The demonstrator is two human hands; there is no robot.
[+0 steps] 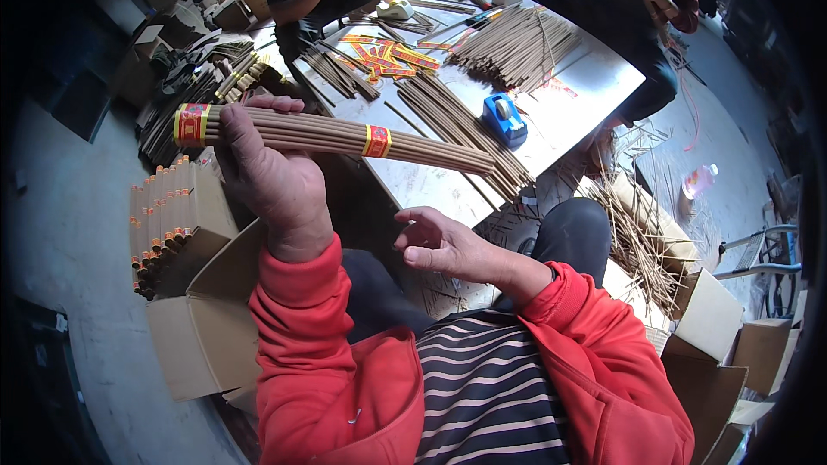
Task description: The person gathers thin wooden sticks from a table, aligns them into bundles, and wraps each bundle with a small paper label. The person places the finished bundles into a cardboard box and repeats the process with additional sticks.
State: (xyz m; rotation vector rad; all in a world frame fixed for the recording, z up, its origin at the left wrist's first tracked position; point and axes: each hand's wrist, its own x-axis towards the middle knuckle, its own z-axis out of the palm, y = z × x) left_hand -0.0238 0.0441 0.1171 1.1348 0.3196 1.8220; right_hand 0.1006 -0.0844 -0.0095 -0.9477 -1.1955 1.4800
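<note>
The left hand (263, 168) is wrapped tight around a banded bundle of incense sticks (345, 138), holding it level across the upper middle of the frame, above the cardboard box (202, 327) of finished bundles at lower left. The right hand (439, 241) hangs loose, half curled and holding nothing, at centre. Good handling probably means gripping near the red-and-yellow band (376, 141) so the sticks stay flush without bending.

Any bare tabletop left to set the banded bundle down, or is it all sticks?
Bare patches: the table corner right of the blue tape dispenser, below the big stick pile; and the near edge strip below the long loose sticks. Crowded: the middle and far side, with red-yellow labels and stick heaps. The left hand holds the bundle; the right hand is empty.
</note>
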